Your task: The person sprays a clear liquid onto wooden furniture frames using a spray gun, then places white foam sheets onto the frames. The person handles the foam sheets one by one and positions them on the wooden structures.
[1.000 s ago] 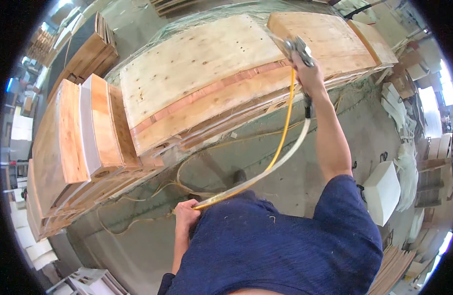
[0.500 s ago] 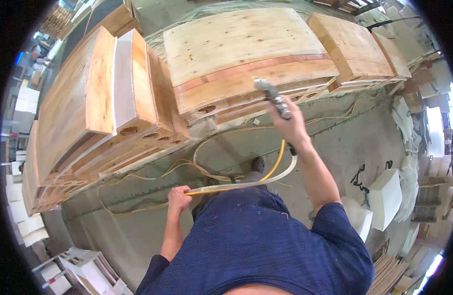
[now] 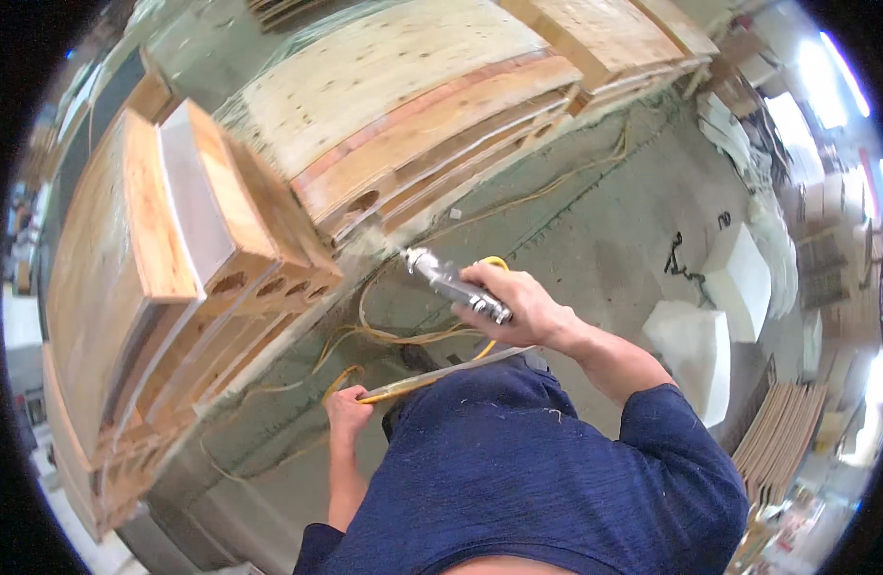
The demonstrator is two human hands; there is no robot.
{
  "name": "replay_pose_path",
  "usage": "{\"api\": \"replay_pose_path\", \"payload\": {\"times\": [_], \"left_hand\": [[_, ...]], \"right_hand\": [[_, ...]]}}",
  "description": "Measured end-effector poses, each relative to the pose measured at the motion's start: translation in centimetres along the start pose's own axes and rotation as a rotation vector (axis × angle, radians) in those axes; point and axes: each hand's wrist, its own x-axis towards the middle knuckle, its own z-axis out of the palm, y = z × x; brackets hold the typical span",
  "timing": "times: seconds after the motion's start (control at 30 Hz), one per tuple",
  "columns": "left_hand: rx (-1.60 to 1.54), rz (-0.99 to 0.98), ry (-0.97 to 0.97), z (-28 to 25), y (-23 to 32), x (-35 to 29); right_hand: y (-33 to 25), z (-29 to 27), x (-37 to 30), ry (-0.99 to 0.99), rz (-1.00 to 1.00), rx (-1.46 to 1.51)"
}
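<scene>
My right hand [image 3: 520,309] is closed round the grip of a metal spray gun [image 3: 451,286]. The gun's nozzle points up and left, toward the gap between the wooden pieces, and a faint haze shows just ahead of it. At lower left, my left hand [image 3: 348,410] grips a clear hose and a yellow hose [image 3: 403,387] that run side by side across my front toward the gun. A stack of curved wooden pieces [image 3: 163,249] with round holes in its lower edge stands at left. Beyond the gun lies a wider curved plywood piece [image 3: 394,86].
Loops of yellow hose [image 3: 403,331] trail over the concrete floor [image 3: 557,259] near my feet. White foam blocks [image 3: 691,355] stand at right, with a stack of thin brown boards [image 3: 779,436] below them. More wooden boxes [image 3: 604,43] continue the row at far right.
My right hand has brought the spray gun down and left, from over the wide plywood piece to nearer my body. The view has turned; my left hand still grips the hoses.
</scene>
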Motion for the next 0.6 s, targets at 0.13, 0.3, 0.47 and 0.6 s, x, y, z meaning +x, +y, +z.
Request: {"api": "replay_pose_path", "payload": {"times": [0.13,0.3,0.47,0.6], "left_hand": [[-0.028,0.057,0.009,1.3,3.2,3.1],[0.055,0.025,-0.055,3.3,11.3,6.3],[0.078,0.036,-0.08,7.6,22.1,10.1],[0.114,-0.074,-0.164,11.5,30.6,11.0]], "right_hand": [[4.6,-4.2,-1.4,0.285,0.147,0.078],[15.6,-15.7,-3.5,0.71,0.452,0.286],[23.9,-25.6,-3.2,0.761,0.422,0.355],[23.7,-29.5,-1.4,0.42,0.138,0.184]]}}
